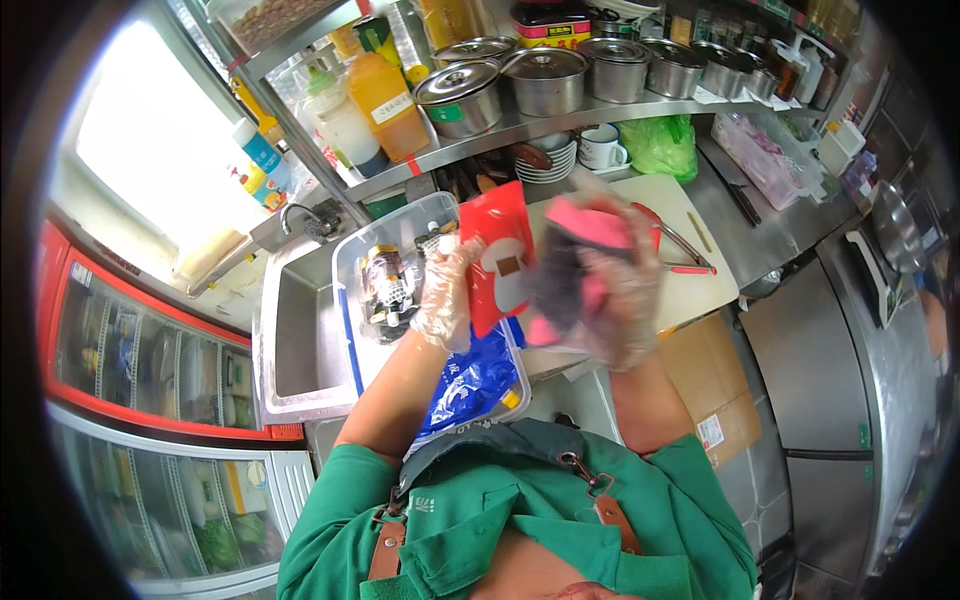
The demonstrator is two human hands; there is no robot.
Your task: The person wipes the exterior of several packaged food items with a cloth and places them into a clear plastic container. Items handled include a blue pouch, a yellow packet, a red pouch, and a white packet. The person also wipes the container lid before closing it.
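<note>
My left hand [444, 292], in a clear plastic glove, grips the left edge of a red packet [496, 259] that stands upright above the counter. Close to its right side, my right hand [621, 289], also gloved and blurred by motion, holds a pink and dark grey cloth [566, 262]. Behind that hand, a pair of metal tongs [679, 241] with red parts lies on a white cutting board [690, 300]. A clear plastic bin [337, 262] under my left arm holds a bagged jar [384, 270] and a blue printed bag [472, 382].
At the left is a steel sink [300, 330] with a tap [300, 214]. A steel shelf [480, 139] with lidded pots [546, 82] runs above the counter. A knife [739, 199] lies right of the board, near a clear tub [765, 161]. Cardboard [712, 382] lies below.
</note>
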